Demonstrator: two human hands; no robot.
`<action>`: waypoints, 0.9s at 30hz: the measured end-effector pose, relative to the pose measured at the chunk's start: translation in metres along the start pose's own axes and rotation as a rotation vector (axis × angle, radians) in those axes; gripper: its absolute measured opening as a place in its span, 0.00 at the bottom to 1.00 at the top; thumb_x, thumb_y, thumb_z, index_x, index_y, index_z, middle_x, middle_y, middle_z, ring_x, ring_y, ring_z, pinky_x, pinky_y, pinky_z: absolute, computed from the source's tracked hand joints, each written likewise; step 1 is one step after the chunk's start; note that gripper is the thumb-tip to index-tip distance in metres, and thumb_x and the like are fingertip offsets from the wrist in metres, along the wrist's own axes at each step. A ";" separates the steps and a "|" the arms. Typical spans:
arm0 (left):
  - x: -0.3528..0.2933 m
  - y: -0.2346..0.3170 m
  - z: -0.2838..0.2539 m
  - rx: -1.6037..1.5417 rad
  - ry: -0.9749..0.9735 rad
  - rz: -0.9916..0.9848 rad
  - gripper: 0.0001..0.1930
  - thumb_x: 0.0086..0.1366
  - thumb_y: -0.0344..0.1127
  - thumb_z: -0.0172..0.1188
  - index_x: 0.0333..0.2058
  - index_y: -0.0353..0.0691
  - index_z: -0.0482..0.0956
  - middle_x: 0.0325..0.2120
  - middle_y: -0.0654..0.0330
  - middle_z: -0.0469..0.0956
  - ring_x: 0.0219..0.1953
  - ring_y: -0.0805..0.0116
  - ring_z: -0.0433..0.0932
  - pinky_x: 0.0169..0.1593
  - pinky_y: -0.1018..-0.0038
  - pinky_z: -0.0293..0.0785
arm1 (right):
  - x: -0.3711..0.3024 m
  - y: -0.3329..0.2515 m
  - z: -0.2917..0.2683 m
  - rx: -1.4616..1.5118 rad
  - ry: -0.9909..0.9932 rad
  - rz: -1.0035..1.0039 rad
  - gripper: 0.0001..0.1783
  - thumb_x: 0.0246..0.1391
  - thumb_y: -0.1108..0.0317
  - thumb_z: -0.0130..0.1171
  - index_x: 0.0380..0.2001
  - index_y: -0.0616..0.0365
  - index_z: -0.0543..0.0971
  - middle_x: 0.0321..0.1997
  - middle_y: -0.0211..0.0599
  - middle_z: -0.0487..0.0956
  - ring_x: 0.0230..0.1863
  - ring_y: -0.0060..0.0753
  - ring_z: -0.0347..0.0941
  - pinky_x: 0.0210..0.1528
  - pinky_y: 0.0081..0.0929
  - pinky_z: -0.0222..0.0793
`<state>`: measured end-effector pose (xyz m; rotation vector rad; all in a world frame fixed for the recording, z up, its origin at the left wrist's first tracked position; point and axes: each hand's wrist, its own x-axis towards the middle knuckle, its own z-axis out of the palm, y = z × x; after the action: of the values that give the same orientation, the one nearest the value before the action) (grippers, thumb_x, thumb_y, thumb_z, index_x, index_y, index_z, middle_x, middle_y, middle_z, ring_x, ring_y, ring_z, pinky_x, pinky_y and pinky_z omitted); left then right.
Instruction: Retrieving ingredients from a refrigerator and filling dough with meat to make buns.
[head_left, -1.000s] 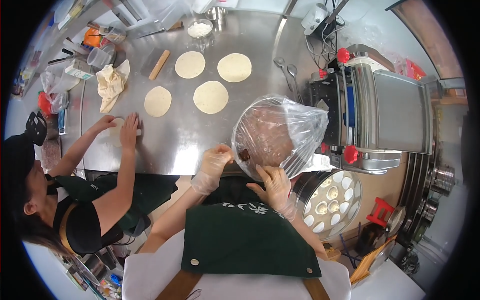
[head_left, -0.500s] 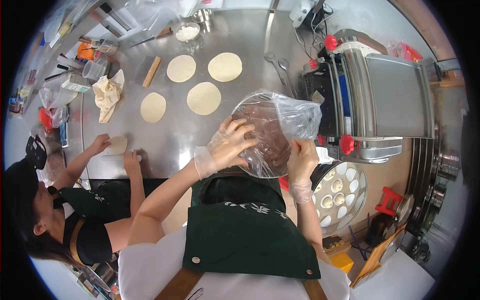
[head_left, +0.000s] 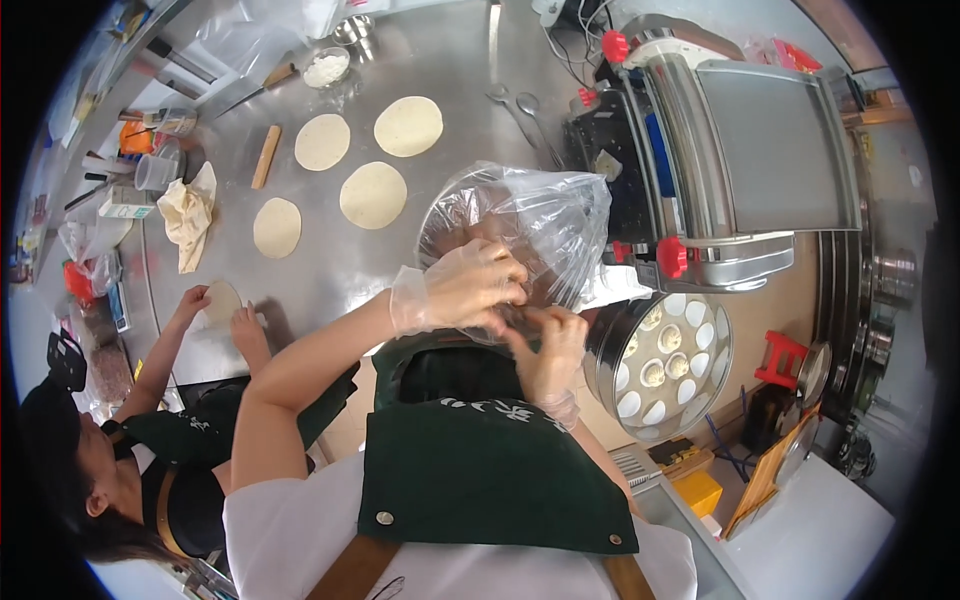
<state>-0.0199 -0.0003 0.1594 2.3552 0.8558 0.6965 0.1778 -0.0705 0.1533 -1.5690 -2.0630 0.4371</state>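
Before me at the table's front edge stands a round bowl whose brown filling (head_left: 490, 212) shows through clear plastic film (head_left: 570, 215). The film lies loosely over it and bunches out on the right. My left hand (head_left: 475, 285), in a clear glove, reaches over the near part of the bowl with its fingers curled down on the film. Close beside it, my right hand (head_left: 553, 352), also gloved, pinches gathered film at the bowl's near right rim. The fingertips of both hands nearly meet, and the exact grip is partly hidden.
Several flat dough rounds (head_left: 373, 196) lie on the steel table, with a rolling pin (head_left: 266, 157) and two spoons (head_left: 540, 125). At right is a roller machine (head_left: 690, 150); below it, a round tray (head_left: 722, 372) of small pieces. A co-worker's hands (head_left: 248, 332) work dough at left.
My right hand has moved left along the near rim toward my left hand, drawing film with it. My left hand has shifted across the film. The whole view has turned slightly.
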 end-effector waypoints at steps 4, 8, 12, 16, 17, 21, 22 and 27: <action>-0.007 -0.005 0.005 0.252 -0.159 0.205 0.10 0.47 0.42 0.64 0.28 0.48 0.77 0.36 0.68 0.72 0.42 0.66 0.69 0.47 0.67 0.64 | 0.002 0.027 0.000 0.255 0.241 0.273 0.19 0.40 0.75 0.68 0.38 0.61 0.74 0.40 0.40 0.71 0.43 0.35 0.68 0.41 0.32 0.66; -0.007 -0.026 0.033 0.357 -0.214 0.369 0.07 0.51 0.40 0.58 0.23 0.45 0.72 0.27 0.65 0.70 0.37 0.68 0.69 0.41 0.71 0.66 | 0.018 0.063 0.015 0.640 0.201 0.560 0.10 0.50 0.75 0.61 0.35 0.65 0.73 0.36 0.38 0.75 0.36 0.23 0.69 0.32 0.22 0.67; 0.005 -0.027 0.037 0.320 -0.182 0.454 0.08 0.52 0.37 0.58 0.21 0.42 0.69 0.23 0.63 0.68 0.32 0.68 0.70 0.33 0.75 0.69 | 0.028 0.093 0.013 0.707 0.089 0.643 0.04 0.57 0.74 0.54 0.33 0.62 0.77 0.22 0.23 0.73 0.26 0.12 0.63 0.29 0.14 0.58; 0.001 -0.028 0.042 0.141 -0.125 0.321 0.08 0.54 0.35 0.58 0.22 0.40 0.69 0.21 0.61 0.68 0.27 0.66 0.72 0.29 0.72 0.71 | 0.017 0.086 0.005 0.667 0.032 0.677 0.11 0.51 0.73 0.61 0.39 0.63 0.75 0.29 0.30 0.74 0.26 0.17 0.64 0.30 0.19 0.62; -0.001 -0.027 0.043 0.146 -0.145 0.267 0.08 0.54 0.34 0.59 0.22 0.40 0.69 0.20 0.61 0.69 0.25 0.64 0.73 0.28 0.70 0.71 | 0.011 0.069 0.001 0.355 0.124 0.526 0.21 0.46 0.69 0.65 0.44 0.62 0.72 0.36 0.37 0.72 0.34 0.28 0.67 0.35 0.25 0.65; -0.002 -0.023 0.039 -0.037 -0.086 0.102 0.06 0.56 0.33 0.58 0.26 0.41 0.70 0.18 0.61 0.74 0.22 0.62 0.77 0.24 0.67 0.72 | -0.017 0.012 -0.003 0.062 0.064 0.204 0.52 0.23 0.53 0.76 0.56 0.59 0.64 0.55 0.49 0.62 0.54 0.56 0.60 0.53 0.46 0.62; -0.001 -0.021 0.038 -0.043 -0.089 0.107 0.06 0.56 0.33 0.58 0.26 0.41 0.70 0.18 0.61 0.74 0.22 0.62 0.77 0.24 0.67 0.72 | -0.013 -0.002 -0.002 0.005 0.037 0.127 0.52 0.25 0.56 0.76 0.56 0.60 0.63 0.58 0.52 0.60 0.57 0.58 0.59 0.55 0.48 0.60; 0.002 0.005 0.039 -0.159 -0.074 -0.018 0.05 0.57 0.34 0.58 0.30 0.43 0.72 0.20 0.60 0.77 0.22 0.59 0.78 0.23 0.66 0.72 | -0.003 -0.004 0.019 -0.025 0.066 0.124 0.51 0.31 0.65 0.74 0.59 0.63 0.57 0.65 0.61 0.51 0.64 0.67 0.49 0.62 0.53 0.53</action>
<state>0.0077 -0.0137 0.1343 2.2148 0.7598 0.6410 0.1642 -0.0740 0.1394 -1.7098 -1.9363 0.3998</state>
